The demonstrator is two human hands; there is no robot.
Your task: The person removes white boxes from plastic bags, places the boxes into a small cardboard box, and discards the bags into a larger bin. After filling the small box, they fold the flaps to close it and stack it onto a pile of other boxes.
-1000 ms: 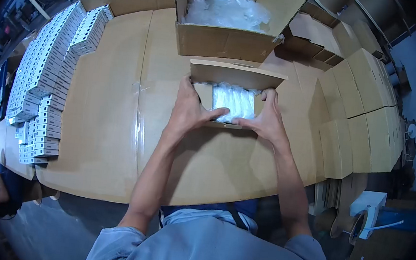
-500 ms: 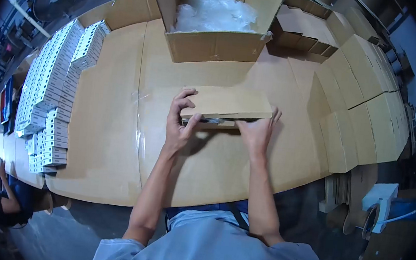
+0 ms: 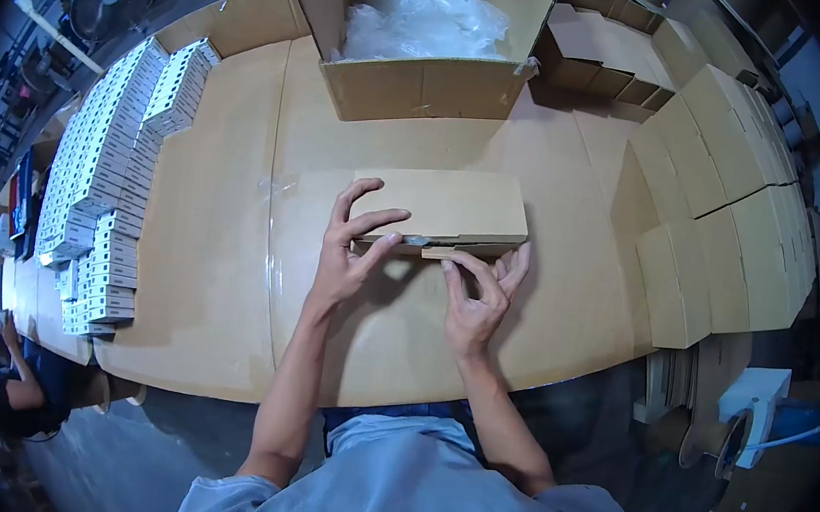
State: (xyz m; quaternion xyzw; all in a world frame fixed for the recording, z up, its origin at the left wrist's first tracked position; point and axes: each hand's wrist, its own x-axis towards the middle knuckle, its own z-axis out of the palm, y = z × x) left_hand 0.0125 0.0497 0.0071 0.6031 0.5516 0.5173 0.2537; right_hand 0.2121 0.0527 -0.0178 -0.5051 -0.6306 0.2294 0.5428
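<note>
A flat brown cardboard box (image 3: pixel 450 204) lies in front of me on the cardboard-covered table (image 3: pixel 202 266). Along its near side a narrow gap shows, with something clear and shiny (image 3: pixel 415 241) in it. My left hand (image 3: pixel 349 250) grips the box's left end, thumb at the front edge and fingers over the lid. At the front right, my right hand (image 3: pixel 481 297) pinches a small cardboard flap (image 3: pixel 438 254) between thumb and index finger, while its other fingers touch the box's right corner.
Stacked small white boxes (image 3: pixel 104 153) stand at the left. Beyond the flat box is a large open carton (image 3: pixel 426 90) holding clear plastic bags (image 3: pixel 423 22). Brown boxes (image 3: pixel 719 227) are stacked at the right, near an open carton (image 3: pixel 605 77). Another person (image 3: pixel 18 381) is at lower left.
My right hand has moved left and down from the box's right end to the front flap. The fingers of my left hand have shifted on the lid, and the box has turned slightly.
</note>
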